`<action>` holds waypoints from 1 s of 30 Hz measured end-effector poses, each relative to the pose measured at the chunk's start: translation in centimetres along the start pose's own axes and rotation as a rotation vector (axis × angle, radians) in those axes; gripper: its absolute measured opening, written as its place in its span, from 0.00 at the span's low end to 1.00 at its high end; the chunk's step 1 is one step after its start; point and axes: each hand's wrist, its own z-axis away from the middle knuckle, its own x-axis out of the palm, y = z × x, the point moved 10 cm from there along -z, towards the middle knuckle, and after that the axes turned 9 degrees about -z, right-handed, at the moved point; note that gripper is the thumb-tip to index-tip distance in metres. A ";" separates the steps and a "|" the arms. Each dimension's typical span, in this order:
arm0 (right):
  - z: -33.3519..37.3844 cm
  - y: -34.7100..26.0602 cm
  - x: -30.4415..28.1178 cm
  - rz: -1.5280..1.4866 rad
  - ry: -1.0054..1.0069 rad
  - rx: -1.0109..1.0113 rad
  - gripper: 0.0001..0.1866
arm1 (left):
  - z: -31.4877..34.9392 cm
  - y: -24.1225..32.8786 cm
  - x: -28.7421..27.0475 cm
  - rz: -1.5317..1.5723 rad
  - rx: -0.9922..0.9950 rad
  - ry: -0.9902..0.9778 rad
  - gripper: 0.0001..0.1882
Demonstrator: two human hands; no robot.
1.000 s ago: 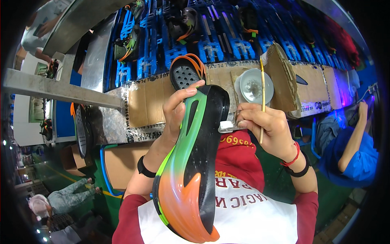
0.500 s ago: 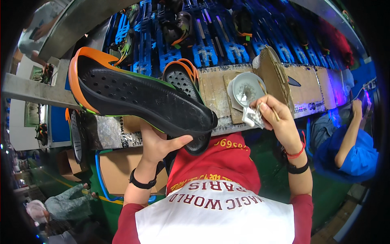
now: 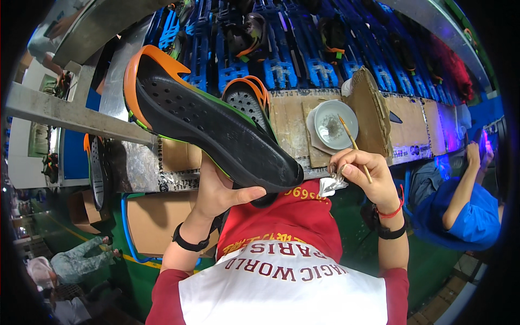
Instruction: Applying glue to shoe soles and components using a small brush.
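My left hand [image 3: 216,187] grips a large black shoe sole [image 3: 208,122] with an orange heel rim and green edging, its hole-dotted inner side facing up. The sole slants from far left down to near middle. My right hand [image 3: 364,176] pinches a thin paintbrush [image 3: 348,130] and a crumpled white cloth [image 3: 331,186], which hangs below the fingers. The brush's far end is over a white bowl [image 3: 332,143] holding a little clear liquid. Another black sole with an orange rim [image 3: 241,100] lies behind the held one, partly hidden.
A cardboard-covered bench [image 3: 287,111] runs across, with an upright cardboard flap [image 3: 371,111] beside the bowl. Beyond it are blue racks [image 3: 279,67] carrying shoe parts. A metal bar [image 3: 81,114] crosses at left. A person in blue [image 3: 460,211] sits at right.
The held sole has shifted right and tilted more steeply. My right hand has moved slightly nearer to me, and the brush now points out over the bowl. The cloth hangs lower.
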 end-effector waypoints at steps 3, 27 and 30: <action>0.1 -0.8 0.3 -0.015 -0.018 -0.034 0.05 | 0.1 -0.2 -0.4 -0.006 0.000 -0.009 0.46; 4.8 -2.6 -17.1 1.013 0.787 -0.082 0.09 | 1.4 -1.2 -1.8 -0.033 0.005 0.106 0.46; 4.6 -1.9 -17.4 1.004 0.771 -0.056 0.10 | 1.3 -1.3 -1.7 -0.052 -0.004 0.103 0.47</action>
